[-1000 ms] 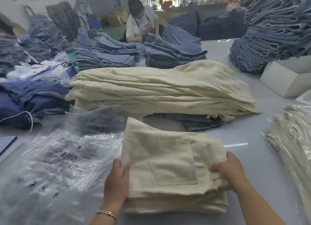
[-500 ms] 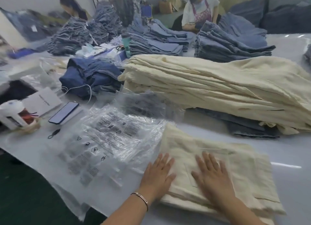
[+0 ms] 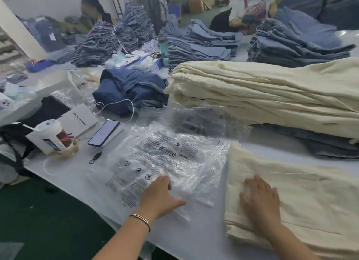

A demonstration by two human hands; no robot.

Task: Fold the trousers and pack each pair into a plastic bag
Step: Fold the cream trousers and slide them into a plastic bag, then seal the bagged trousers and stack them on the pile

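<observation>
A folded pair of cream trousers (image 3: 303, 201) lies on the white table at the lower right. My right hand (image 3: 260, 199) rests flat on its left part, fingers spread. To its left lies a loose stack of clear plastic bags (image 3: 174, 155) with printed warnings. My left hand (image 3: 161, 194) rests on the near edge of the top bag, thumb spread to the right; its fingertips are hard to make out against the plastic. A tall pile of unfolded cream trousers (image 3: 272, 92) lies behind, on top of some grey-blue ones.
Left of the bags are a phone (image 3: 104, 132) on a cable, a lidded cup (image 3: 52, 138) and a white paper bag (image 3: 78, 118). Dark blue denim (image 3: 132, 88) is heaped behind them. Jean stacks and two people fill the back. The table edge (image 3: 81, 199) runs diagonally at the lower left.
My left hand has left the folded trousers and moved left onto the plastic bags. My right hand stays flat on the trousers. The view has turned left.
</observation>
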